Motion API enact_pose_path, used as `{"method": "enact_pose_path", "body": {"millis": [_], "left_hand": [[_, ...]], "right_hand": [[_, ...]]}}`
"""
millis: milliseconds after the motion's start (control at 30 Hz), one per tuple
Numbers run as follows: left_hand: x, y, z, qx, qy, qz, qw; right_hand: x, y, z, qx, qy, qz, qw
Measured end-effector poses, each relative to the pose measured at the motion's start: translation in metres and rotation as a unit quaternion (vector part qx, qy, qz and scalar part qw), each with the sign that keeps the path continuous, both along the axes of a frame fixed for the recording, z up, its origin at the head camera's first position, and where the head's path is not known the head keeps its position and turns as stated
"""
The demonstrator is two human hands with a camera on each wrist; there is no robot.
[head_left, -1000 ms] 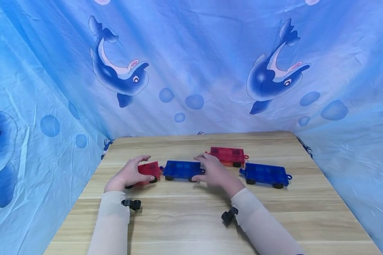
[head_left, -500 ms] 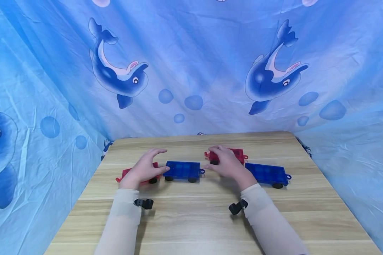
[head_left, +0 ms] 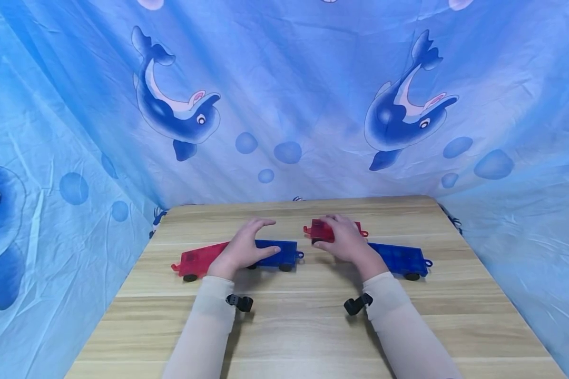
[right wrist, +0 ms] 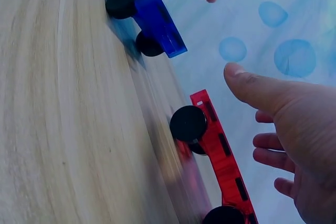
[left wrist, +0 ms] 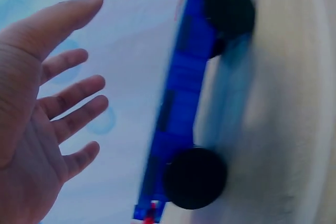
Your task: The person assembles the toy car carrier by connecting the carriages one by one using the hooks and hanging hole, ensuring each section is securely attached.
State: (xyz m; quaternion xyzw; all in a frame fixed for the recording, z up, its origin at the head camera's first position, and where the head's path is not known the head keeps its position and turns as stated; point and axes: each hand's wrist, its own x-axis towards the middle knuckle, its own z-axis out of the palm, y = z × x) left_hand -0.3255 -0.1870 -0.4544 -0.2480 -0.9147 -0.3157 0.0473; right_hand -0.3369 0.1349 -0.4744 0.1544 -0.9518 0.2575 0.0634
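Observation:
Over the left end of a blue toy train car (head_left: 286, 251) hovers my left hand (head_left: 244, 246), thumb and fingers spread. The left wrist view shows this left hand (left wrist: 47, 103) beside the blue car (left wrist: 181, 82), apart from it, with a bit of red at the car's near end. A red toy train car (head_left: 196, 261) stands just left of the blue one. My right hand (head_left: 345, 239) is over a second red car (head_left: 319, 231) at the back. In the right wrist view the right hand (right wrist: 299, 135) is beside that red car (right wrist: 223, 161), fingers loosely extended, holding nothing.
A second blue car (head_left: 403, 259) stands on the right, partly behind the right forearm. All cars rest on a wooden table (head_left: 284, 337). A blue dolphin-print curtain (head_left: 284, 105) surrounds the table's back and sides.
My left hand has moved right, from the left red car to over the blue car. My right hand has left the blue car's right end and moved right to the back red car.

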Motion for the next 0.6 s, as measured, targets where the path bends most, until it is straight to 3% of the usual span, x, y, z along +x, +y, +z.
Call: {"method": "enact_pose_path", "body": {"millis": [600], "left_hand": [[0.0, 0.022, -0.019, -0.06, -0.021, -0.025, 0.9976]], "right_hand": [[-0.003, 0.008, -0.003, 0.061, 0.004, 0.005, 0.9981]]}}
